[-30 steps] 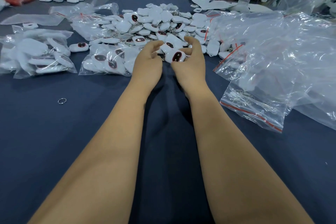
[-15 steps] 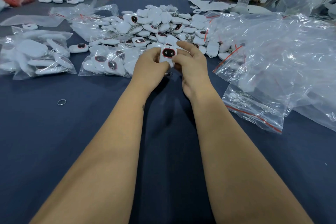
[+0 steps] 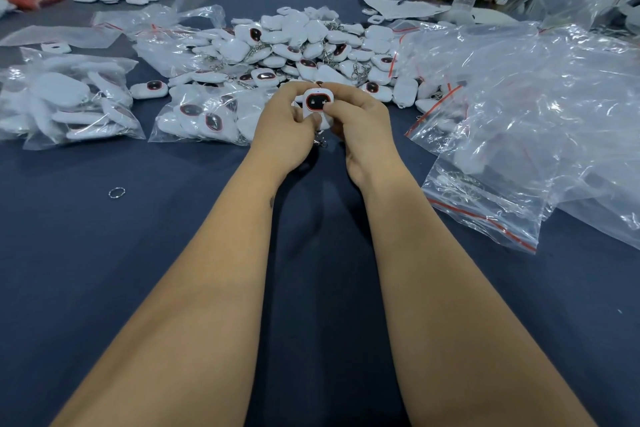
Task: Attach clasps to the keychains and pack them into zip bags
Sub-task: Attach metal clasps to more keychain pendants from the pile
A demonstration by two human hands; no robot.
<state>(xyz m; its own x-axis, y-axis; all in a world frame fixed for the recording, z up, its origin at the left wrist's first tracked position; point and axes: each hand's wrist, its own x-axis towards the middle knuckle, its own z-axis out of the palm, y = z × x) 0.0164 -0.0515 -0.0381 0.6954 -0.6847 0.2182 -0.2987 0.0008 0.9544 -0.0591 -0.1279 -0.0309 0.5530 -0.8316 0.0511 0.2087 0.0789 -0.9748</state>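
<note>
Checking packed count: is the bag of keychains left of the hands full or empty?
Full: the bag bulges with white keychains behind clear plastic.

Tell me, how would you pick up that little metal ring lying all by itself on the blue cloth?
Pinch the metal ring by its thin wire rim, coming straight down from above. It lies flat on the table cloth with nothing beside it, so there is no side to get under; fingertips on opposite edges, or one edge tipped up first, would probably work best.
</note>
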